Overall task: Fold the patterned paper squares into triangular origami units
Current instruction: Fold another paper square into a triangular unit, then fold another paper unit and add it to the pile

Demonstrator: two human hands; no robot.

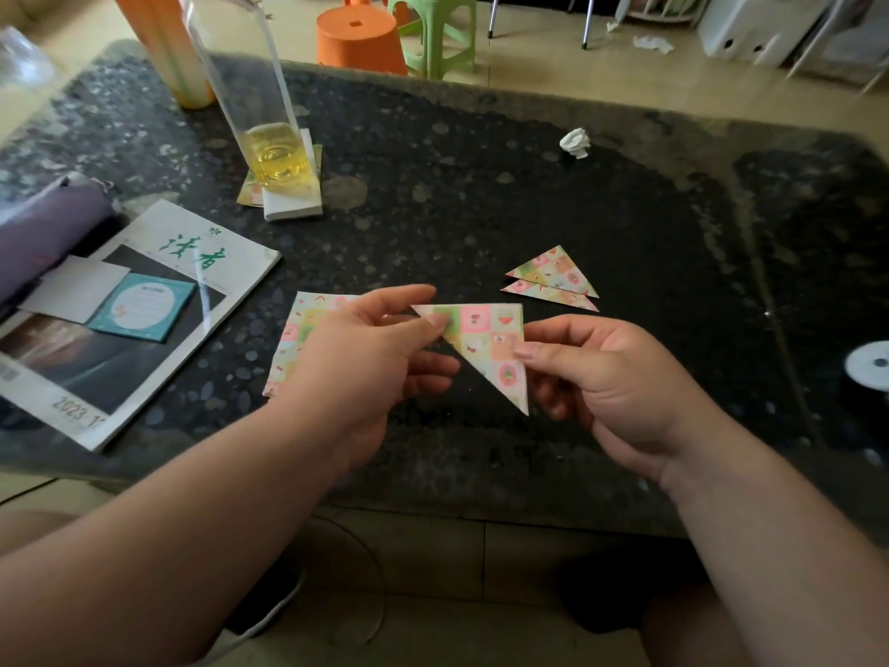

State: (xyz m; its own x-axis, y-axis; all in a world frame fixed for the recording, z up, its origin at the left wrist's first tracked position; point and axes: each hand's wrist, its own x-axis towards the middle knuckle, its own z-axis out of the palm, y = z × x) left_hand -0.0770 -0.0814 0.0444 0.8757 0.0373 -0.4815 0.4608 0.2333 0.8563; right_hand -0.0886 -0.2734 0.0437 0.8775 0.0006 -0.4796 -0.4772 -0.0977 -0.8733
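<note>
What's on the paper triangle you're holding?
Triangle: pastel pink, green, orange squares with tiny pictures. Head view.

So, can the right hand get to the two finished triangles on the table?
Probably yes: the finished triangles lie just beyond the right hand with nothing between. But it is pinching the held triangle with the left hand, so it must release first.

Dark speckled stone table (481, 195). Magazine (226, 262) flat at 9 o'clock, with a teal note pad (142, 308) and a white card (77, 288) on its cover. Purple pouch (43, 228) at 10. Tall clear bottle (255, 98), yellow liquid low inside, on a white block (293, 204) at 11. Crumpled paper ball (576, 143) at 1. White disc (870, 365) at 3. Orange stool (358, 40) and green stool (440, 31) on the floor beyond, at 12.
</note>
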